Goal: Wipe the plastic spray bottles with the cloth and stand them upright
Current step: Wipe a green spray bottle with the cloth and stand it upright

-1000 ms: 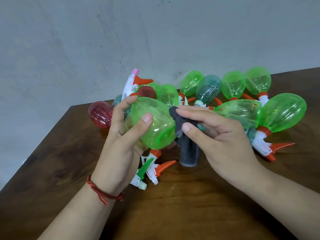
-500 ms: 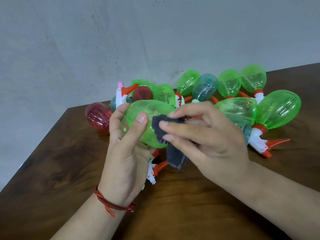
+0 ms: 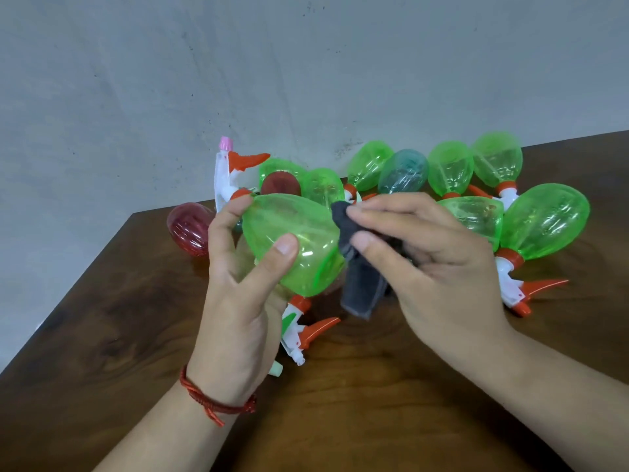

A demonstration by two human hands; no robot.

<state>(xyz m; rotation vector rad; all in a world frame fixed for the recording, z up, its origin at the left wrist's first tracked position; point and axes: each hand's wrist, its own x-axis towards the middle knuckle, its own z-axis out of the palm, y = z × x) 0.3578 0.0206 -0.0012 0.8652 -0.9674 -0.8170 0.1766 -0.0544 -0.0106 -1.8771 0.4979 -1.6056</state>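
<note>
My left hand (image 3: 238, 294) grips a clear green spray bottle (image 3: 299, 247) above the table, its base turned toward me and its orange-and-white trigger head (image 3: 303, 330) pointing down. My right hand (image 3: 432, 264) pinches a dark grey cloth (image 3: 357, 270) and holds it against the bottle's right side. The cloth's loose end hangs below my fingers. Behind them several more bottles lie on their sides: green ones (image 3: 544, 223), a teal one (image 3: 403, 172) and a red one (image 3: 189, 229).
A dark wooden table (image 3: 102, 318) reaches a grey wall at the back; its left edge runs diagonally. One bottle stands upright at the back left, its white trigger head with pink nozzle (image 3: 226, 165) showing. A red cord bracelet (image 3: 211, 401) circles my left wrist.
The right hand slid the cloth from the bottle's face back to its right side. The left hand kept its grip on the bottle and tilted it slightly.
</note>
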